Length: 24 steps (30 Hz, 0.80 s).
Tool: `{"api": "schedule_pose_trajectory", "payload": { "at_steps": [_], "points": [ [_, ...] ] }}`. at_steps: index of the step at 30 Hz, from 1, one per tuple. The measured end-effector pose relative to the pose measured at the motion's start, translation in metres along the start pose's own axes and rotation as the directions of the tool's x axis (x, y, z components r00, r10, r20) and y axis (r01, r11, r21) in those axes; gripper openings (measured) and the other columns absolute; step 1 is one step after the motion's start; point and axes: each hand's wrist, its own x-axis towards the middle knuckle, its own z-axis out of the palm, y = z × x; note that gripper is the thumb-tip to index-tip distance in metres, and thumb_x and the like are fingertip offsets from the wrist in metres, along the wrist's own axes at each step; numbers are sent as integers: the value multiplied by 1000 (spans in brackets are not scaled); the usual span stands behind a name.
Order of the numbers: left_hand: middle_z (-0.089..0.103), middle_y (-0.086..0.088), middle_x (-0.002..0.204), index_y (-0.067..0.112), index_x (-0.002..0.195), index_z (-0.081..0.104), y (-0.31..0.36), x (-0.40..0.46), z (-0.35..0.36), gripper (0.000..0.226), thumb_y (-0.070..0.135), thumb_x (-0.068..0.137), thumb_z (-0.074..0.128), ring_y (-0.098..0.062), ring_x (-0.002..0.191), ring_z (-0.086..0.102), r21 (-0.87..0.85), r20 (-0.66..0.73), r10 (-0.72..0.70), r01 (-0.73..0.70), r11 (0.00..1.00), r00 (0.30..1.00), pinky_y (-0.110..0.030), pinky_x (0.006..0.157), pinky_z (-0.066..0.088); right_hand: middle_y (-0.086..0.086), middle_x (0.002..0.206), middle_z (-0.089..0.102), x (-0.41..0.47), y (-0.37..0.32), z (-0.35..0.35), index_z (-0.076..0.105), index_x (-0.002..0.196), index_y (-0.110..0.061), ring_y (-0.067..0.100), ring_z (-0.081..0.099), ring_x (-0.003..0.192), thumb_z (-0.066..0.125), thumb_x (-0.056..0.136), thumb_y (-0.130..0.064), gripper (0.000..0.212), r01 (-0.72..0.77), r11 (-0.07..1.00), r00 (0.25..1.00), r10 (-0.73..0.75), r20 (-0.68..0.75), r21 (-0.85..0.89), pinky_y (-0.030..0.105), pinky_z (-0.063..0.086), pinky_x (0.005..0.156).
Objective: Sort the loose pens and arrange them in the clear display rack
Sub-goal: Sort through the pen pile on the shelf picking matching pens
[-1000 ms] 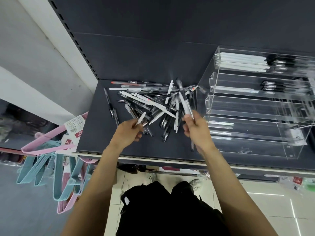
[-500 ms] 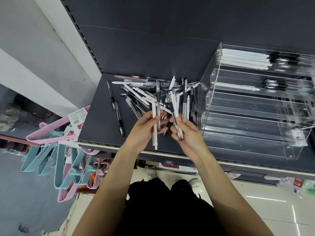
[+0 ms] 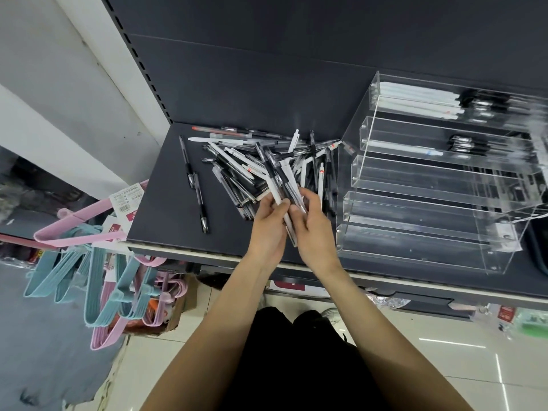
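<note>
Both hands grip one small bundle of pens in front of the loose pile.

The held pens [image 3: 281, 185], white and black-gripped, slant up and away from the hands over the near edge of the pen pile [image 3: 255, 161]; the left hand [image 3: 268, 223] and right hand [image 3: 311, 226] meet around their lower ends, fingers curled on them, knuckles almost touching. The pile spreads behind and left of the hands on the dark shelf [image 3: 166, 203], with two black pens [image 3: 194, 182] lying apart at its left. Just right of the pile stands the clear display rack [image 3: 430, 232], its upper tiers already holding white and black pens. Pink and blue hangers [image 3: 98, 280] hang below the shelf's left end.
</note>
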Motion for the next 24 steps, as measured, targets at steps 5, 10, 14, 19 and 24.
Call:
{"api": "schedule_pose_trajectory", "payload": {
  "at_steps": [5,10,14,19,24],
  "points": [
    [67,-7,104,0,130,50,1,-5,-6,31,4,100,41,-17,94,66,-95,29,-3,6,995,1000,-28,87,55,-4,103,64,2,0,-6,39,138,-18,8,61,83,45,99,-18,39,36,998,997,-33,72,-44,15,48,75],
    [65,-11,120,2,130,50,19,-1,-10,32,7,103,34,-19,110,63,-205,35,55,-47,978,998,-34,92,53,-19,78,53,-2,-1,-10,42,136,-19,-10,52,61,44,100,-19,36,28,999,977,-22,211,-26,9,36,60],
    [60,-10,131,-1,131,49,19,-2,-7,33,8,102,38,-20,123,56,-233,37,18,-8,972,999,-36,94,52,-15,65,50,2,-5,-14,43,122,-21,-8,50,53,43,100,-21,22,12,999,976,-5,218,-32,12,34,54],
    [70,-7,111,3,123,56,10,-4,-2,27,6,98,44,-15,107,66,-300,23,64,-55,952,998,-32,88,55,-9,60,46,-1,-10,-10,39,99,-15,0,45,49,43,100,-21,7,54,997,990,-47,132,-50,16,35,49],
    [73,-3,100,13,114,60,7,-4,-1,22,10,97,47,-12,95,68,-343,-7,133,-128,931,991,-29,87,55,-6,56,48,1,-14,-11,45,92,-16,9,46,44,47,99,-28,14,97,992,993,-91,70,-86,29,43,48]
  ]
}}
